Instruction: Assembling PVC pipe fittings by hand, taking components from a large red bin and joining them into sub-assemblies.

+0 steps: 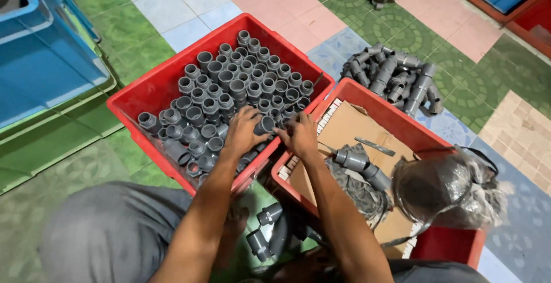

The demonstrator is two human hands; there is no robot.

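While both hands meet over the near edge of the red crate [143, 91] full of upright grey pipe fittings, the left hand [242, 133] holds one grey fitting [264, 125] in a closed grip; the right hand [298, 135] is curled just beside it, its hold unclear

left hand [244, 131]: fingers curled, gripping | right hand [298, 135]: fingers bent, close beside | forearms extended forward
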